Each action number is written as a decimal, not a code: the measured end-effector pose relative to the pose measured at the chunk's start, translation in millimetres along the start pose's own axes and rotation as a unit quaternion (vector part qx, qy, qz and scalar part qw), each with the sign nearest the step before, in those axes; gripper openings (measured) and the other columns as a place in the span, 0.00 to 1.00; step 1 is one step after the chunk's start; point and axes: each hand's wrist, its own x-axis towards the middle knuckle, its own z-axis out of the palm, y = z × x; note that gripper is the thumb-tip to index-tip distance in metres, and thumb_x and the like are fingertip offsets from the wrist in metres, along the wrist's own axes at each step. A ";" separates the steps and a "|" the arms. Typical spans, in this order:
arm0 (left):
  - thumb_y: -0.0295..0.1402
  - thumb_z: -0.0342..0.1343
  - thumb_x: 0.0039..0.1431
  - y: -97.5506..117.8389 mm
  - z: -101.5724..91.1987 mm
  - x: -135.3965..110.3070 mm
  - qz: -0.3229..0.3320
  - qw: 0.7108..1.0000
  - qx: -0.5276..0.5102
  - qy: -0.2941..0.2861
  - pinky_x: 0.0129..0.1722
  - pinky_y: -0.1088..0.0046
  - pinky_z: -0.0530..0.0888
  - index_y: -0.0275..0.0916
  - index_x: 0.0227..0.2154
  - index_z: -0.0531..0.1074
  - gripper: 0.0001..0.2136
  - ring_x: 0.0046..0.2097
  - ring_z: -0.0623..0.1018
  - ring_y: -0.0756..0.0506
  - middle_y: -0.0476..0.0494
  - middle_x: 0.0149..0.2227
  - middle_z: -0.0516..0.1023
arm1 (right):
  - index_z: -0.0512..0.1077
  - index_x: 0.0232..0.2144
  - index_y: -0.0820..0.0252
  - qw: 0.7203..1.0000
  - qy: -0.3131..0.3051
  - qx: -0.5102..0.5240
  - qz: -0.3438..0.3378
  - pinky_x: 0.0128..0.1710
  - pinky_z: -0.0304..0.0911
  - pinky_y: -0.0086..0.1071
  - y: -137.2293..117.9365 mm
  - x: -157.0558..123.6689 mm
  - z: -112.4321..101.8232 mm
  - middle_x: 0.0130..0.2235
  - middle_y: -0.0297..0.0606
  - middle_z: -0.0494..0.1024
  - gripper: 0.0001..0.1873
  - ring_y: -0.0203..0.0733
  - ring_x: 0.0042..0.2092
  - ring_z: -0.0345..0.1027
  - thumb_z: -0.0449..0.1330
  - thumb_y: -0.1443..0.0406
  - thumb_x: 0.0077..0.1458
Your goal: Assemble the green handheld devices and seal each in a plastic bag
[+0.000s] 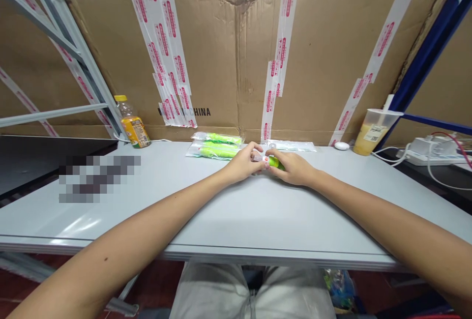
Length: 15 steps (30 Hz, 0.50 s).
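Note:
Near the far side of the table, my left hand [242,162] and my right hand [293,167] meet over a small bright green, tube-like item [273,161]. It has a clear end and a white and red mark; its exact kind cannot be made out. My left fingers curl around the clear end. The right fingers close on the green part and hide some of it. Just beyond my left hand lie several clear plastic packs [219,151] with long bright green items inside. A flat clear packet [293,146] rests behind my right hand.
A cardboard wall [313,63] with printed tape borders the grey table [221,216] at the back. An orange drink bottle [134,125] stands back left. At back right are a plastic cup [374,132] with a straw, a white disc [341,146], and a power strip [427,157] with cables.

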 end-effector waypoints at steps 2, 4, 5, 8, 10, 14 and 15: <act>0.43 0.64 0.52 -2.5 0.4 0.5 0.006 1.000 -0.002 0.016 0.29 0.73 0.71 0.42 0.48 0.57 0.27 0.30 0.75 0.49 0.49 0.34 0.74 | 0.63 0.53 0.58 1.000 0.019 -0.003 0.012 0.34 0.54 0.33 2.8 2.1 -1.9 0.39 0.45 0.79 0.21 0.47 0.35 0.69 0.50 0.54 0.64; 0.44 0.62 0.55 -3.6 -0.5 0.8 0.046 0.996 0.058 0.053 0.32 0.71 0.72 0.41 0.51 0.57 0.27 0.34 0.76 0.49 0.43 0.43 0.74 | 0.63 0.53 0.59 0.997 0.061 0.004 0.045 0.33 0.54 0.33 8.3 4.5 -6.4 0.39 0.44 0.78 0.22 0.47 0.34 0.69 0.51 0.53 0.63; 0.44 0.60 0.57 -3.6 -0.9 1.3 0.074 0.989 0.106 0.074 0.35 0.69 0.73 0.41 0.52 0.58 0.25 0.37 0.76 0.48 0.40 0.47 0.72 | 0.63 0.54 0.59 0.994 0.087 0.012 0.067 0.33 0.54 0.33 12.1 5.5 -9.6 0.38 0.44 0.78 0.23 0.47 0.34 0.68 0.52 0.53 0.62; 0.38 0.56 0.61 -3.1 -0.4 5.5 0.151 0.950 0.253 0.103 0.48 0.61 0.73 0.40 0.55 0.62 0.21 0.49 0.74 0.43 0.36 0.53 0.68 | 0.63 0.53 0.58 0.980 0.146 0.028 0.133 0.31 0.53 0.32 24.9 6.8 -19.3 0.35 0.41 0.77 0.23 0.45 0.31 0.67 0.51 0.51 0.62; 0.34 0.55 0.60 -3.9 2.4 11.5 0.181 0.926 0.317 0.097 0.56 0.56 0.69 0.40 0.58 0.62 0.23 0.57 0.70 0.38 0.34 0.56 0.65 | 0.63 0.52 0.57 0.974 0.159 0.022 0.158 0.31 0.52 0.32 32.4 6.4 -23.5 0.33 0.41 0.76 0.23 0.46 0.30 0.67 0.51 0.51 0.61; 0.34 0.57 0.58 -9.5 10.2 26.2 0.182 0.911 0.366 0.059 0.61 0.52 0.64 0.42 0.63 0.59 0.30 0.63 0.63 0.33 0.32 0.64 0.57 | 0.63 0.52 0.57 0.976 0.135 -0.014 0.172 0.29 0.51 0.32 39.1 5.8 -23.7 0.34 0.42 0.77 0.23 0.47 0.30 0.68 0.51 0.51 0.61; 0.34 0.57 0.58 -11.0 11.7 28.9 0.178 0.912 0.365 0.049 0.61 0.52 0.64 0.43 0.63 0.59 0.30 0.63 0.63 0.33 0.32 0.64 0.59 | 0.63 0.52 0.57 0.977 0.124 -0.028 0.172 0.29 0.51 0.32 39.1 5.8 -22.6 0.35 0.42 0.78 0.23 0.48 0.31 0.68 0.50 0.51 0.62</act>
